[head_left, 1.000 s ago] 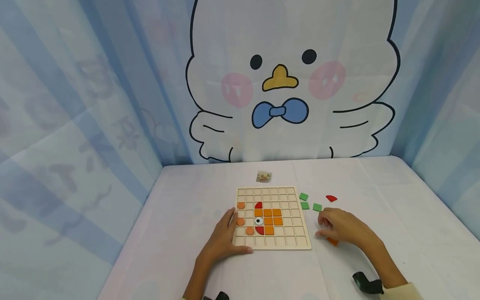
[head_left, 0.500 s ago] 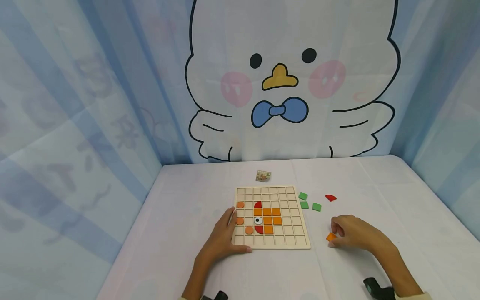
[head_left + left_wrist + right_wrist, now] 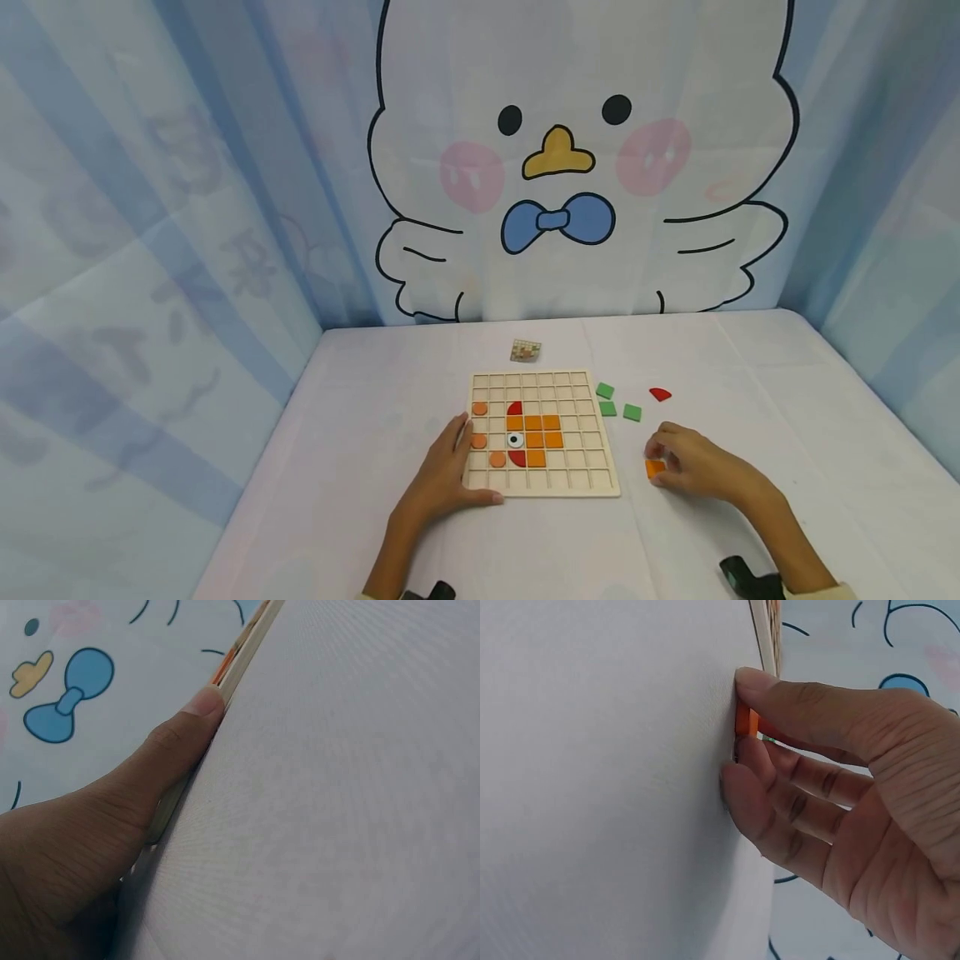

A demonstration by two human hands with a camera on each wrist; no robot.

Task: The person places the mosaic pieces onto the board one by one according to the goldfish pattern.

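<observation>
A square wooden grid board (image 3: 577,480) lies on the table, with my left hand (image 3: 441,477) at its near left corner. The fingers lie along the left side and the straight thumb (image 3: 184,735) touches the front edge. Right of the board, my right hand (image 3: 697,463) pinches an orange square tile (image 3: 654,470) between thumb and fingers, low over the cloth. In the right wrist view the tile (image 3: 743,720) shows edge-on under the thumb. Set in the grid are several orange squares (image 3: 533,440), two red quarter-rounds (image 3: 516,458), an eye tile (image 3: 515,439) and three pale orange discs (image 3: 497,459).
Three green square tiles (image 3: 632,413) lie off the board's right side, one right by its edge. Beyond my right hand is a loose red quarter-round (image 3: 660,394). A small patterned card or packet (image 3: 525,351) lies behind the board. A printed curtain (image 3: 555,283) hangs behind the table.
My right hand first drew back to the right over the orange piece, then came slightly left and away from me with the tile pinched. My left hand kept its place at the board.
</observation>
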